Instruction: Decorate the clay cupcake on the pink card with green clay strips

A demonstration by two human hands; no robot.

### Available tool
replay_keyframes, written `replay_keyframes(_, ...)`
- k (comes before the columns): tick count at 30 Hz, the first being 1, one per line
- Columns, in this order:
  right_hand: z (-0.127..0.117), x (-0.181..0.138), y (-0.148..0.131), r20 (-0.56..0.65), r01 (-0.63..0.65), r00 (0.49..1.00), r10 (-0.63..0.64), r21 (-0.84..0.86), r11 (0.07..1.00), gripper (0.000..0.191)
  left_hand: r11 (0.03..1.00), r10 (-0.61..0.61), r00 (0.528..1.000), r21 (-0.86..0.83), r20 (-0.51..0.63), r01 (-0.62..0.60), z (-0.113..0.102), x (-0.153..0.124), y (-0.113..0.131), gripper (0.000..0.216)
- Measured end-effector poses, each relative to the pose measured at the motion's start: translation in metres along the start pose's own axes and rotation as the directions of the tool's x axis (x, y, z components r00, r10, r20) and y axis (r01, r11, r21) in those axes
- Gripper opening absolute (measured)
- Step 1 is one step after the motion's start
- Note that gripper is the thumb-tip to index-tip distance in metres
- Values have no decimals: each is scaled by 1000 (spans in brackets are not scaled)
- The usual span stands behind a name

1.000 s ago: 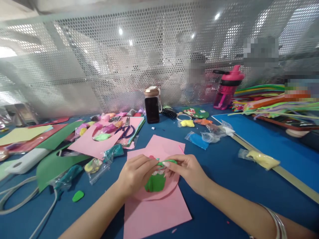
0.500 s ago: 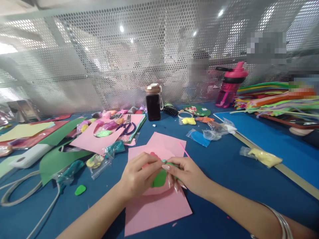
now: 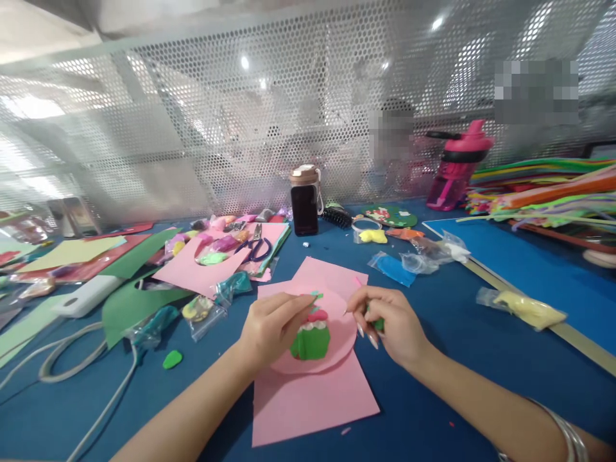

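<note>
Right hand (image 3: 392, 326): fingers curled round green clay (image 3: 378, 323), mostly hidden in the palm; thumb and index tips near each other, just right of the pink disc (image 3: 342, 333). Left hand (image 3: 272, 330): fingers together, reaching over the disc's left part; tips by a small teal bit (image 3: 316, 295), can't tell if they grip it. Hands apart. Between them, on the disc, a green block (image 3: 312, 344) with white trim (image 3: 308, 326) and red top (image 3: 317, 315), partly behind the left fingers. Disc lies on pink sheets (image 3: 312, 410), centre of the blue table (image 3: 226, 410). Pink stick (image 3: 359, 281) above the right hand. Left: green blob (image 3: 172, 359), teal bag (image 3: 233, 287), white cable (image 3: 103, 420), cut green paper (image 3: 139, 308), scissors (image 3: 258, 247) near cut pink paper (image 3: 192, 276). Right: blue bag (image 3: 393, 268), pale yellow bag (image 3: 529, 310), blue board (image 3: 534, 276). Back: brown-lidded cup (image 3: 305, 173) with black slab (image 3: 305, 210) in front, pink bottle (image 3: 451, 183), pipe cleaners (image 3: 543, 196), mesh screen (image 3: 192, 128).
</note>
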State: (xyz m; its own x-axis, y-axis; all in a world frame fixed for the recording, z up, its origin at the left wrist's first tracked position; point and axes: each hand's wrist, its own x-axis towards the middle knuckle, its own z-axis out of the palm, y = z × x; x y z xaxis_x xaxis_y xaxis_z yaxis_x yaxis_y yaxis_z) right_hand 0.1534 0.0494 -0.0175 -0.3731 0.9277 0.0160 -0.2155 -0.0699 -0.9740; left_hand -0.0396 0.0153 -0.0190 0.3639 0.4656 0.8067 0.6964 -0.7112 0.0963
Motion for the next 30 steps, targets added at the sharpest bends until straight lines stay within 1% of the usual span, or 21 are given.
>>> replay_keyframes(2, -2, -1, -1, 3, 42, 999, -42, -28, 999, 21, 1000, 10, 1000, -16, 16, -10, 0, 1, 1, 9)
replay_keyframes(4, -3, -2, -1, 11, 71, 997, -70, -58, 996, 24, 1000, 3, 1000, -25, 19, -3, 0, 2, 2, 12)
replay_keyframes(6, -2, -2, -1, 8, 72, 997, -71, -101, 992, 24, 1000, -9, 1000, -23, 23, 10, 1, 2, 1, 16)
replay_keyframes(8, 0, -2, 0, -4, 86, 996, -89, -197, 977, 22, 999, -35, 999, -6, 32, 35, 1, 2, 2, 17)
replay_keyframes(11, 3, -4, 1, 10, 118, 992, -122, -338, 934, 23, 997, -74, 996, 15, 59, 73, 1, 1, 4, 6)
replay_keyframes(12, 4, -4, 1, 31, 116, 993, -113, -340, 933, 23, 997, -79, 995, 16, 66, 79, 1, 1, 4, 3)
replay_keyframes(16, 7, -5, 2, 95, 26, 995, -3, -240, 971, 28, 997, -76, 994, 1, 79, 77, 2, -1, 5, 20)
replay_keyframes(19, 10, -5, 3, 139, -30, 988, 61, -211, 977, 37, 1000, -2, 998, -6, 65, 2, 3, -2, 3, 23)
replay_keyframes(21, 11, -5, 4, 169, -32, 983, 69, -210, 977, 42, 999, 36, 998, 1, 50, -36, 2, -1, 2, 16)
replay_keyframes(24, 12, -6, 4, 171, -40, 983, 70, -173, 984, 47, 1000, 6, 999, 22, 35, -7, 0, 1, 3, 7)
replay_keyframes(27, 12, -6, 4, 161, -49, 985, 69, -125, 991, 50, 998, -39, 999, 41, 30, 38, -2, 2, 4, 12)
replay_keyframes(30, 11, -7, 3, 151, -46, 986, 65, -131, 990, 49, 997, -51, 998, 51, 38, 49, -3, 2, 3, 21)
